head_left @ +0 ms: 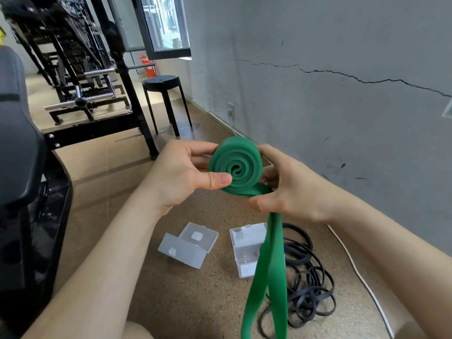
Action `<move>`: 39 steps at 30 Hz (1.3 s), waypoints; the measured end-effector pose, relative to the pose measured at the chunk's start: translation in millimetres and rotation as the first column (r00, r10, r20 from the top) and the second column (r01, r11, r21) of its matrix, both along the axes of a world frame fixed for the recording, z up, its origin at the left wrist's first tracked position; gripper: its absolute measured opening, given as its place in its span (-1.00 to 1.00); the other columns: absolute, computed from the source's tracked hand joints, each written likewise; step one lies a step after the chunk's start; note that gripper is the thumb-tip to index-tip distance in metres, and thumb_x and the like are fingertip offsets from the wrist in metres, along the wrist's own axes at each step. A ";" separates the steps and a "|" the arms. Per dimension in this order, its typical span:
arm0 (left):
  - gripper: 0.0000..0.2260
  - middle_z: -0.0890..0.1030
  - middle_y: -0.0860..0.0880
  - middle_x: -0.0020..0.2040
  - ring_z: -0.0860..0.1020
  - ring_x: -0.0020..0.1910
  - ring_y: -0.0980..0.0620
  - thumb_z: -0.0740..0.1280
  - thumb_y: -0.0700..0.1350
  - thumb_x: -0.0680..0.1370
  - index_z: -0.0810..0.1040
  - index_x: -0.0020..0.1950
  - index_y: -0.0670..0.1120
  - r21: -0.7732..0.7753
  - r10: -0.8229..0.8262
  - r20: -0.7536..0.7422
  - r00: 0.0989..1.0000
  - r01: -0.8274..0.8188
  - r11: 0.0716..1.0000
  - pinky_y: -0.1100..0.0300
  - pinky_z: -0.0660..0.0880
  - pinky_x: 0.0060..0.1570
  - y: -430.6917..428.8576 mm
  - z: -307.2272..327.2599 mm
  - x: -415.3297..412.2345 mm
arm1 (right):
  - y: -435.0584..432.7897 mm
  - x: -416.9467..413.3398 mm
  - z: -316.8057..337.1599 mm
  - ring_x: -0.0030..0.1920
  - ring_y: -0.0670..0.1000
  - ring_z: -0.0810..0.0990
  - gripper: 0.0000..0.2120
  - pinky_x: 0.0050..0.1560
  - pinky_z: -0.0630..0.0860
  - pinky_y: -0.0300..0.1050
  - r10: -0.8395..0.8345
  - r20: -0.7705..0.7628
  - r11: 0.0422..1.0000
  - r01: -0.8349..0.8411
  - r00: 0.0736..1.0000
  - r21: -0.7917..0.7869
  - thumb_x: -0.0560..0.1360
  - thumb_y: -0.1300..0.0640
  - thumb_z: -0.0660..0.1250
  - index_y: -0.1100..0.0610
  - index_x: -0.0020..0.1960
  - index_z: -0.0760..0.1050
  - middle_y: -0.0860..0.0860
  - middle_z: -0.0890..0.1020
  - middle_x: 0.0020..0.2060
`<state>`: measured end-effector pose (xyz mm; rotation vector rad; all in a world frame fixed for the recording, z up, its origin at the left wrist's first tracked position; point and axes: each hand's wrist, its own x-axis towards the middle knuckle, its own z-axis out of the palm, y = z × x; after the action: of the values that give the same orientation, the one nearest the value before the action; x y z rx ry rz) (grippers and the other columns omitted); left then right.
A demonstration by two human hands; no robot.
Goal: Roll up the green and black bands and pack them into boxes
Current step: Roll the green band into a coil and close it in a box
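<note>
Two borders close in the working room: a grey cracked wall runs along the right, and a black padded machine seat crowds the left edge. Between them lies an open stretch of speckled brown floor.

Held up above that floor is the wide green rubber band, most of it wound into a tight spiral coil that faces the person. The left hand grips the coil from its left side, thumb pressed flat on the spiral face and fingers wrapped behind the top. The right hand clasps the coil's right side, its thumb and fingers pinching the band where it leaves the coil. The unrolled doubled tail hangs from there, down past the bottom of the view.

On the floor below sit two clear plastic boxes with lids open: the left box is in plain view, while the right box is partly hidden behind the hanging tail. Just right of that, the thin black band lies in loose tangled loops. A white cable trails along the foot of the wall. Farther back stand a round black stool, a black steel gym rack and a red fire extinguisher.
</note>
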<state>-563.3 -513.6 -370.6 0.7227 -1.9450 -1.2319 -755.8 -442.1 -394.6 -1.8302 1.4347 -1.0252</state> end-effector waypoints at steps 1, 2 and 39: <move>-0.57 0.72 -0.01 -0.11 0.69 -0.09 0.01 0.59 -0.19 0.15 0.64 -0.01 -0.01 -0.006 -0.001 0.010 1.000 0.001 1.000 0.22 0.59 -0.17 -0.3 0.4 0.5 | 0.9 -0.5 1.5 -0.13 0.14 0.65 -0.36 -0.07 0.59 0.20 0.005 -0.002 1.000 -0.005 1.000 0.000 0.32 0.22 0.51 -0.07 0.30 0.35 0.11 0.67 -0.14; -0.56 0.72 -0.01 -0.11 0.69 -0.09 0.01 0.59 -0.17 0.14 0.64 -0.01 0.00 -0.010 0.000 0.018 1.000 0.000 1.000 0.23 0.59 -0.17 -1.1 0.7 1.4 | 1.3 -0.6 2.6 -0.13 0.13 0.66 -0.36 -0.07 0.59 0.21 0.016 0.000 1.000 -0.016 1.000 0.000 0.32 0.23 0.52 -0.07 0.30 0.35 0.11 0.67 -0.15; -0.66 0.72 0.01 -0.14 0.67 -0.07 0.05 0.47 -0.31 0.24 0.62 -0.02 -0.10 0.103 0.027 -0.170 0.985 -0.009 0.995 0.27 0.56 -0.12 -2.6 -4.1 -7.2 | -1.9 -9.0 10.7 -0.23 0.06 0.60 -0.36 -0.14 0.61 0.00 -0.038 0.239 0.999 0.037 0.970 0.006 0.33 0.44 0.49 -0.06 0.25 0.42 0.17 0.61 0.00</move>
<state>-570.5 -516.1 -374.7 0.6610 -1.7430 -1.3449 -764.8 -444.0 -383.9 -1.6202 1.3274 -1.2178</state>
